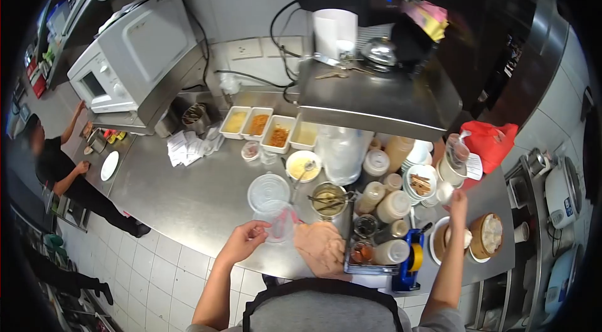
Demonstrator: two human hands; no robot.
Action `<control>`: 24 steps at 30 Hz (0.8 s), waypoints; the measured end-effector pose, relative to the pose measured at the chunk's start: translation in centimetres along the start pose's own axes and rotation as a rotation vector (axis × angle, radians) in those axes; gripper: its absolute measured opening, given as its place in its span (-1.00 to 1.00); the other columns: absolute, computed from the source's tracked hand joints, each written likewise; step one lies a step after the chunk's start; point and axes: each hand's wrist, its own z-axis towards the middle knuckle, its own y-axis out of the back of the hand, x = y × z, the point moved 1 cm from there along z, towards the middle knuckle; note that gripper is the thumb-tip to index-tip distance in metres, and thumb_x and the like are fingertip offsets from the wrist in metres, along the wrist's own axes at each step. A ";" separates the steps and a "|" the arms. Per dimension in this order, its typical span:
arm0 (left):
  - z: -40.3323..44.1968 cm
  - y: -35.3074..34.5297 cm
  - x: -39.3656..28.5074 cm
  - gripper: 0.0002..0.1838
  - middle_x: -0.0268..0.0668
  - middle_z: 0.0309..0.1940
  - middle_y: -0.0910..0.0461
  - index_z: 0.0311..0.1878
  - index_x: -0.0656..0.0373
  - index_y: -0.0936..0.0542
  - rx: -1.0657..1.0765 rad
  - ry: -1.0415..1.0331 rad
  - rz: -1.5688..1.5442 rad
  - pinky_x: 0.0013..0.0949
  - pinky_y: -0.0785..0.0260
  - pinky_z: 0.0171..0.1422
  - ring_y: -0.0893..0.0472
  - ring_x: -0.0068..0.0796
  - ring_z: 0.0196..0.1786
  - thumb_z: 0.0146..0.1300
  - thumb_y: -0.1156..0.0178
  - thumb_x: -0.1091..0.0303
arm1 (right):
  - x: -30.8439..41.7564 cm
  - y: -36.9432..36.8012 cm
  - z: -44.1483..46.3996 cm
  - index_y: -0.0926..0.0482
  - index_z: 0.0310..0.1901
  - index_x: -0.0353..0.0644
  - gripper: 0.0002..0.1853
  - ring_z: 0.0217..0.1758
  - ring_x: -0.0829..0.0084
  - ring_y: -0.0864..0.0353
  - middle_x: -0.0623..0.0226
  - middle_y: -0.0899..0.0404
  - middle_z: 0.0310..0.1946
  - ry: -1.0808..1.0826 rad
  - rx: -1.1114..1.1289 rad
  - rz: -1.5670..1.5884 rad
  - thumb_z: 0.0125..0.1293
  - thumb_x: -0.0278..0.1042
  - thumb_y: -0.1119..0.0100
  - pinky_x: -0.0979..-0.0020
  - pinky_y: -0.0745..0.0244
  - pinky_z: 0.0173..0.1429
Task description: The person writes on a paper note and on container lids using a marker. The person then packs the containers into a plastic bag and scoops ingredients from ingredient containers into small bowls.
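Observation:
At the front edge of the steel counter, my left hand (246,242) has its thumb and fingers closed at the rim of a clear plastic container (274,222). A crumpled tan item (320,245) lies just right of the container, and a round translucent lid (268,190) is behind it. My right hand (459,201) is raised at the right, closed, beside a small white cup (444,192). Anything inside its fingers is too small to tell. Below and beside this hand are two bamboo steamers, the right one (487,236) holding white pieces.
Sauce bottles (393,206) and a blue tape dispenser (409,262) stand between my arms. Food tubs (278,133) line the back. A metal shelf (376,103) overhangs the counter; a microwave (103,84) is at left. Another person (59,166) works at the far left.

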 end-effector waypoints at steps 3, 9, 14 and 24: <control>0.8 1.3 1.2 -0.78 -0.45 -0.37 -0.51 -0.02 0.26 -0.53 0.124 -0.034 -0.042 -0.56 -0.36 -0.16 -0.48 -0.67 -0.33 0.26 -0.14 0.49 | 0.5 0.1 -0.7 -0.45 -0.13 -0.16 -0.75 -0.34 0.51 -0.51 0.37 -0.49 -0.33 -0.104 0.004 0.202 0.42 -0.19 0.16 0.37 -0.58 -0.45; 2.3 4.2 2.8 -0.69 -0.39 -0.26 -0.53 0.10 0.27 -0.45 0.518 -0.025 -0.260 -0.51 -0.39 -0.04 -0.51 -0.63 -0.20 0.32 -0.12 0.40 | 11.5 0.8 -9.9 -0.35 0.03 -0.31 -0.68 -0.10 0.28 -0.59 0.16 -0.52 -0.11 -0.052 -0.070 0.633 0.45 -0.23 0.19 0.15 -0.67 -0.29; 2.5 3.9 1.9 -0.40 -0.07 0.16 -0.36 0.32 0.19 -0.20 0.815 0.268 -0.843 -0.08 -0.37 0.19 -0.46 -0.14 0.13 0.41 0.21 -0.07 | 20.4 -11.4 -24.3 -0.39 -0.02 -0.26 -0.68 -0.16 0.45 -0.57 0.25 -0.50 -0.15 0.161 0.066 0.386 0.46 -0.17 0.19 0.45 -0.57 -0.22; 6.0 14.0 10.0 -0.31 0.00 0.14 -0.41 0.24 0.23 -0.28 0.623 0.564 -1.562 0.03 -0.50 0.04 -0.45 0.03 0.18 0.41 0.47 -0.18 | 26.6 -36.7 -33.6 -0.56 -0.18 -0.16 -0.84 -0.17 0.17 -0.53 0.22 -0.48 -0.25 0.818 0.910 -0.129 0.24 -0.33 -0.12 0.26 -0.42 -0.11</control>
